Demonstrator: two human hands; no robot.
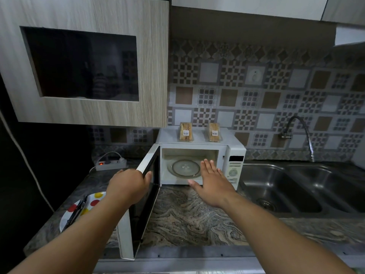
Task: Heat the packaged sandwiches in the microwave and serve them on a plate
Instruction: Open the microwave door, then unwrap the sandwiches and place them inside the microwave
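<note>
Plate (94,196), white with red and yellow dots, at the left edge of the marbled surface (187,216); dark tongs (76,211) lie across it. Power strip (110,165) with a lit red switch, farther back by the wall. Left hand (128,184): grip curled over the top edge of the open microwave door (146,196), which swings out toward the viewer. Microwave (199,163), white, cavity open, glass turntable (184,168) bare. Two packaged sandwiches, left sandwich pack (185,131) and right sandwich pack (214,132), stand apart on the microwave's top, barcode labels facing forward. Right hand (213,180): grip spread, fingers straight, holding nothing, in front of the cavity opening. Double steel sink (296,186) and wall tap (298,133), far right.
</note>
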